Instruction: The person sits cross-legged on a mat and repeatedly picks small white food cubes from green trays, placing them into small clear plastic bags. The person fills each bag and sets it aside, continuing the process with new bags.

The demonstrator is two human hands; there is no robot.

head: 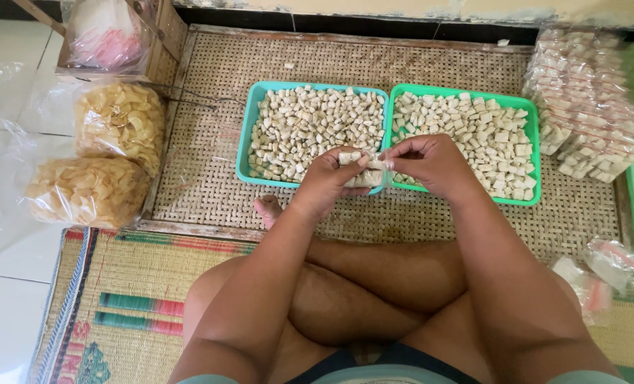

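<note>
Two cracker bags off the woven tray's left edge, left hand and right hand both pinching a small packet over two green tubs of pale cubes mid-tray, stacked packets at its right edge.

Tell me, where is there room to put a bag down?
Bare woven mat lies between the teal tray and the chip bags, and behind both trays. Crowded: the right side, with the green tray and stacked packets.
</note>
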